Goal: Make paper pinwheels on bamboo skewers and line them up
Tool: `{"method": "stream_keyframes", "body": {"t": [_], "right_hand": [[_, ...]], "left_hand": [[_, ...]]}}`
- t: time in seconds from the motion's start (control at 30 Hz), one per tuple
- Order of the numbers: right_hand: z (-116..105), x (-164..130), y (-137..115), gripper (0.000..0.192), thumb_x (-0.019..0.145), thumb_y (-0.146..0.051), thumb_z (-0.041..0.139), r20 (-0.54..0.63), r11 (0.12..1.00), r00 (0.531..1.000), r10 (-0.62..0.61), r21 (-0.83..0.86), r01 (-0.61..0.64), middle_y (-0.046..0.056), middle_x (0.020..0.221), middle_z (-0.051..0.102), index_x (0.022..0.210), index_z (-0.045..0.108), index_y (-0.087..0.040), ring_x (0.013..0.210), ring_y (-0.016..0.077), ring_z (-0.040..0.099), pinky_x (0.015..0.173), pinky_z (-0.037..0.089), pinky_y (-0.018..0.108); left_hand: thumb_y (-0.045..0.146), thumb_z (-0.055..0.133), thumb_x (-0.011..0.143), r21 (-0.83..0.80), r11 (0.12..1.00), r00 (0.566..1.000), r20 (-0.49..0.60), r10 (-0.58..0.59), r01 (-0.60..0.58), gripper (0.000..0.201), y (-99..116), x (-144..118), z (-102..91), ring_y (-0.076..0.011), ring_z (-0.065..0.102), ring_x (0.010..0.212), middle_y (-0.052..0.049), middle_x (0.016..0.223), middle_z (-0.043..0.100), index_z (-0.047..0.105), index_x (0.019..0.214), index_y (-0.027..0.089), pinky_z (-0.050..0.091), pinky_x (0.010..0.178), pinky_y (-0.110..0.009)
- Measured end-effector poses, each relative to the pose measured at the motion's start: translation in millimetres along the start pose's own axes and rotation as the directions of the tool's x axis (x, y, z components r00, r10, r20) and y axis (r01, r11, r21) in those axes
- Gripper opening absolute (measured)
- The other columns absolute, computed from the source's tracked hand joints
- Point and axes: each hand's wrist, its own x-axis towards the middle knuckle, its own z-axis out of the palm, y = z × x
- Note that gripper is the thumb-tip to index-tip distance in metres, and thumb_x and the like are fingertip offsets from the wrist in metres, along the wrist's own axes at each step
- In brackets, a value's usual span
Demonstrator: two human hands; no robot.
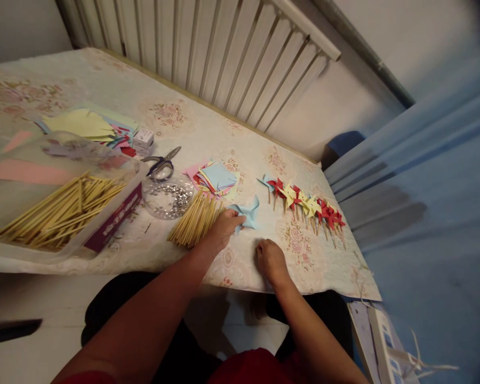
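Pinched in the fingers of my left hand (224,226) is a light blue paper pinwheel (248,215), its blades folded into shape. My right hand (272,260) rests closed on the tablecloth just below and to the right of it; whatever its curled fingers hold, if anything, is hidden. Beside my left wrist lies a bunch of thin wooden sticks (192,220). Behind the pinwheel is a stack of coloured paper squares (219,178), light blue on top. A round clear dish (154,208) with small shiny metal pieces stands left of the sticks.
Finished-looking pinwheels on sticks (312,207), red, yellow and blue, line the right side. Scissors (160,166) lie behind the dish. A clear plastic box (135,186) with more sticks (68,210) stands left, near yellow paper (80,125) and a small white box (143,138). A radiator (208,53) borders the table.
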Motion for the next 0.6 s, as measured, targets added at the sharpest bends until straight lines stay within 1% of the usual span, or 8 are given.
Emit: {"method": "stream_keyframes", "body": {"t": [0.23, 0.43, 0.6], "right_hand": [[-1.0, 2.7, 0.7, 0.017, 0.087, -0.016, 0.047, 0.001, 1.000, 1.000, -0.015, -0.002, 0.015, 0.008, 0.085, 0.066, 0.083, 0.064, -0.016, 0.078, 0.0176, 0.058, 0.067, 0.034, 0.027], [0.7, 1.8, 1.6, 0.013, 0.083, -0.015, 0.050, -0.047, 0.998, 0.999, 0.000, 0.066, 0.003, 0.008, 0.083, 0.066, 0.081, 0.063, -0.016, 0.078, 0.0173, 0.058, 0.069, 0.035, 0.026], [-0.8, 1.7, 3.9, 0.014, 0.083, -0.015, 0.050, -0.034, 0.993, 0.999, 0.016, 0.115, -0.012, 0.007, 0.083, 0.068, 0.080, 0.063, -0.017, 0.077, 0.0172, 0.059, 0.069, 0.035, 0.026]], "left_hand": [[0.029, 0.070, 0.054, -0.050, 0.999, 1.000, 0.021, -0.015, 0.016, 0.023, 2.6, -2.5, 2.0, -0.0076, 0.047, 0.049, 0.003, 0.055, 0.056, 0.058, 0.066, 0.013, 0.033, 0.050, -0.021], [0.028, 0.070, 0.053, -0.044, 0.999, 1.000, 0.014, -0.003, 0.003, 0.022, 1.6, -1.2, 1.1, -0.0074, 0.047, 0.049, 0.003, 0.055, 0.055, 0.059, 0.066, 0.013, 0.033, 0.050, -0.021], [0.027, 0.068, 0.054, -0.042, 0.999, 1.000, 0.001, -0.018, 0.018, 0.020, 4.4, -4.4, 3.7, -0.0079, 0.047, 0.048, 0.003, 0.053, 0.055, 0.058, 0.064, 0.013, 0.032, 0.049, -0.021]]}}
